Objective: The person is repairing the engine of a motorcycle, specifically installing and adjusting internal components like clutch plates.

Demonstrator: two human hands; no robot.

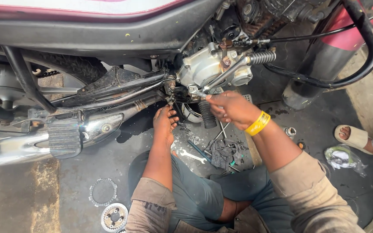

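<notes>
Crouching on an oil-stained floor (109,168) beside a motorcycle, a person is working a wrench (198,92) at the lower edge of the silver engine cover (203,69). The right hand (232,108), a yellow band (257,123) on its wrist, is closed around the wrench handle, its head sitting on a fastener just above and to the left of the knuckles. The left hand (165,123) is reaching up under the frame, fingers curled against the parts behind the exhaust pipe (109,123); whether it is gripping anything or only bracing there cannot be told, since the fingertips are hidden in shadow. A ribbed black footrest rubber (207,114) is hanging between the two hands.

Judging by this, the step in hand is turning a fastener at the engine's underside, and the fastener is seated, not yet free. The next move is calling for a steady swing of the right wrist in a tight space, with the kick lever (227,71) and spring (262,57) crowding the hand from above, and the left hand steadying the part from behind.

Below the right hand, a loose spanner (194,156), rods and a dark rag (223,153) are lying on the floor. Further down, to the left of the left forearm, a clutch plate ring (103,192) and a toothed hub (114,217) are resting apart. Another person's sandalled foot (355,137) is standing off to the right.
</notes>
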